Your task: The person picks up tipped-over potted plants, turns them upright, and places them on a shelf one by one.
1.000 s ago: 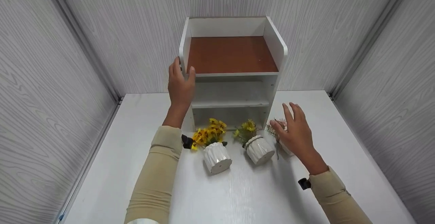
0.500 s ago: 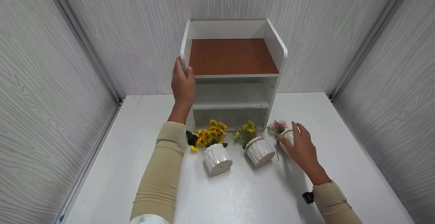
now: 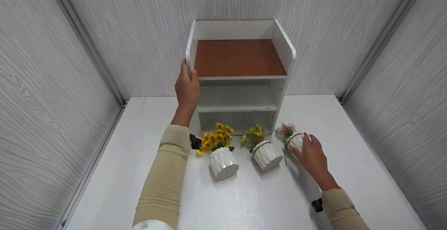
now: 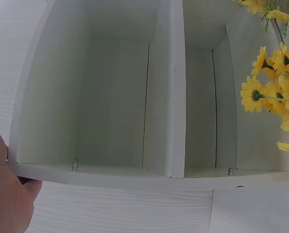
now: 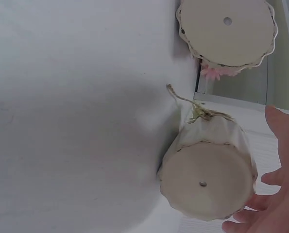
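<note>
A: Where's the white pot (image 3: 296,141) with the pink flowers (image 3: 286,129)?

B: On its side on the surface (image 3: 230,205), near the front right corner of the shelf (image 3: 241,78), with its flowers toward the shelf.

A: And the hands?

B: The right hand (image 3: 312,158) has thumb and fingers set about that pot; I can't tell whether they actually hold it. The left hand (image 3: 187,92) grips the shelf's left side panel (image 3: 189,52).

A: How would the pot handle?

B: Stiff and fairly light, I'd guess. The wall is glossy, so it could slip, and a knock might chip it. Being round, it may roll too. I'd take the wall between base (image 5: 207,165) and string (image 5: 202,114), thumb opposite fingers, sparing the flowers.

A: Anything to bump?

B: Its flowers sit close to the shelf's right upright. The middle pot (image 3: 267,156) lies in front of the shelf, and the yellow-flowered pot (image 3: 224,163) is nearer the shelf's left side. There's more room right of the shelf, or well out in front of it.
</note>
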Demonstrator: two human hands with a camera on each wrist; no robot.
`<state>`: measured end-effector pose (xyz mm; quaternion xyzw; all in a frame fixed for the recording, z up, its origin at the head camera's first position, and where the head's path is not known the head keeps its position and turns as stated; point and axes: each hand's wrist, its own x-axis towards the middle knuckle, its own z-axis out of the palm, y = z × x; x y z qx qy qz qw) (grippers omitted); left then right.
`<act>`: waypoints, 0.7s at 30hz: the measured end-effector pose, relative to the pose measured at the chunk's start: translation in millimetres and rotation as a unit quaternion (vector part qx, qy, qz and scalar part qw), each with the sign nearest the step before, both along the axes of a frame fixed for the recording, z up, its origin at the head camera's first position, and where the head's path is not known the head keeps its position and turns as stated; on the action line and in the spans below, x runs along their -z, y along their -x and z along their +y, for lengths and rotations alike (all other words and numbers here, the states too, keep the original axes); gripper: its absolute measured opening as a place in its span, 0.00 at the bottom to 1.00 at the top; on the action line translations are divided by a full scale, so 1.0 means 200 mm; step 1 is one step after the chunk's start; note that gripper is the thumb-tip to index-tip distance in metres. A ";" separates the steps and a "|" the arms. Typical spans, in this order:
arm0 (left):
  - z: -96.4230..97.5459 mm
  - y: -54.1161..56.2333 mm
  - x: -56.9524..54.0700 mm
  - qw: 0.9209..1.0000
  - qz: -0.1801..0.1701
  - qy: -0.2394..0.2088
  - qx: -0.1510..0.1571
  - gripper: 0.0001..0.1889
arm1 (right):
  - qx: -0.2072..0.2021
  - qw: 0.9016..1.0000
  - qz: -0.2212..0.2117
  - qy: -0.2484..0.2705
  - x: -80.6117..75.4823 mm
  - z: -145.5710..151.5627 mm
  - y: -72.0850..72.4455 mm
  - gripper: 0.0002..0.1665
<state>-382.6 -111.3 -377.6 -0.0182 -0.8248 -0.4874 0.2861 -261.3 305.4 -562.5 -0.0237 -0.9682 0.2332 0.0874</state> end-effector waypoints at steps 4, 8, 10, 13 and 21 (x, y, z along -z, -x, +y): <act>0.00 0.00 0.00 1.000 0.001 0.014 -0.003 0.29 | 0.001 1.000 -0.013 -0.007 0.03 0.01 0.00 0.51; 0.00 0.00 0.00 1.000 0.000 0.019 -0.001 0.29 | 0.002 1.000 -0.016 0.004 0.04 0.02 0.00 0.50; 0.00 0.01 0.00 1.000 0.000 0.018 0.002 0.29 | 0.000 1.000 -0.003 0.003 0.04 0.02 0.00 0.49; -0.01 0.01 0.00 1.000 -0.001 0.019 0.006 0.30 | -0.002 1.000 0.015 -0.003 0.05 0.02 0.00 0.47; -0.03 0.00 0.01 1.000 -0.001 0.017 0.010 0.30 | 0.003 0.999 0.044 0.026 0.08 0.01 0.00 0.45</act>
